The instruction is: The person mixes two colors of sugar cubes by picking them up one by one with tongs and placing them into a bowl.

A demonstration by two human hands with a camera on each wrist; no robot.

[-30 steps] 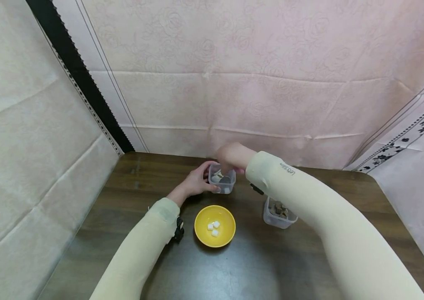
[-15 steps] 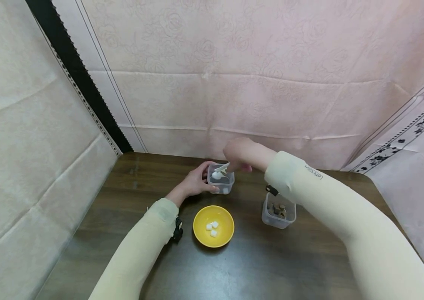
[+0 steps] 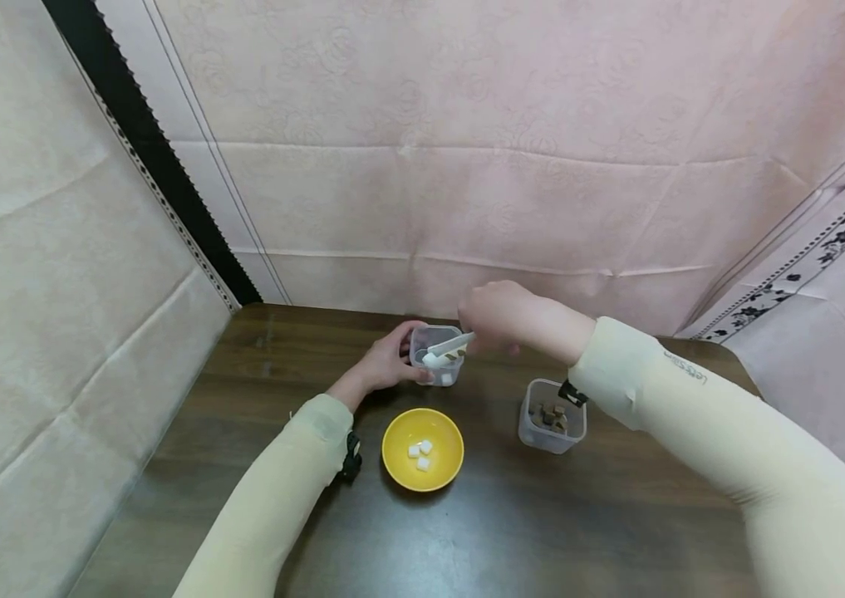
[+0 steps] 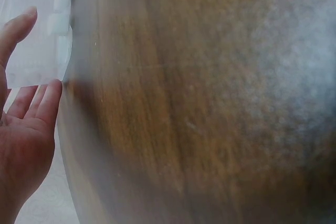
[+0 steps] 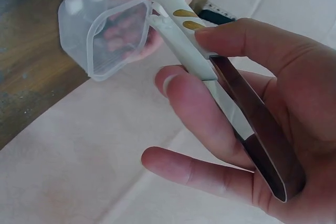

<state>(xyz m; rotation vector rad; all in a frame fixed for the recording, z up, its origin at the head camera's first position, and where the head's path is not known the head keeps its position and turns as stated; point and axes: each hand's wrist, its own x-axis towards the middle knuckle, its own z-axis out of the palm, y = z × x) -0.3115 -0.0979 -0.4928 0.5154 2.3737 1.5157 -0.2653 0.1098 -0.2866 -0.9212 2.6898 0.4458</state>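
My left hand (image 3: 385, 359) grips a clear plastic container (image 4: 31, 51) at the back of the table, thumb on one side and fingers on the other. A few white cubes (image 4: 58, 23) show through its wall. In my right hand (image 3: 493, 317) is a pair of small tongs (image 5: 184, 40), with pale tips marked in gold and a shiny metal bow, pinched between thumb and fingers. In the head view the tips overlap the container's opening. I cannot tell whether a cube sits between the tips. A yellow bowl (image 3: 392, 465) nearer me has 3 white cubes (image 3: 424, 463) in it.
Right of the bowl stands a second clear container (image 3: 552, 444) with several brown pieces (image 3: 547, 415) inside. Light patterned cloth (image 3: 422, 208) hangs behind the dark wooden table (image 3: 302, 357) and at both sides.
My right hand has moved right, drawing the tongs back from deep in the container so that their pale tips show. My left hand stays on the container.
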